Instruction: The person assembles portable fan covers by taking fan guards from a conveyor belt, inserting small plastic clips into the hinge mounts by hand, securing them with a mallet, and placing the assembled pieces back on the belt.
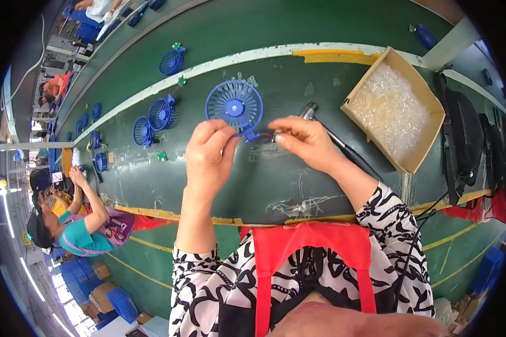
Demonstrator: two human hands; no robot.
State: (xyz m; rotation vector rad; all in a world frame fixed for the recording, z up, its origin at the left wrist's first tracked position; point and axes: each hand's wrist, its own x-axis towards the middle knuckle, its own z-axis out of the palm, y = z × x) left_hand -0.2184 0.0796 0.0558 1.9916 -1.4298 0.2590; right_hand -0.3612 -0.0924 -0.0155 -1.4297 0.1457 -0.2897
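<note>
A round blue plastic fan grille [225,100] with a short neck lies over the green bench in front of me. My left hand [207,150] is closed in a pinch on the grille's neck, at its left side. From the neck a thin red wire [266,134] runs right to my right hand [305,140]. The fingertips of that hand pinch a small dark part [276,135] at the wire's end; its exact kind is too small to make out. Just beyond the grille lie several small clear pieces [252,81].
To the right stands a cardboard box [366,132] of small clear plastic pieces. A black-handled powered screwdriver [343,145] lies between it and my right hand. More blue grilles [162,114] and a small green circuit board [162,156] sit at left. A co-worker [93,227] works farther left.
</note>
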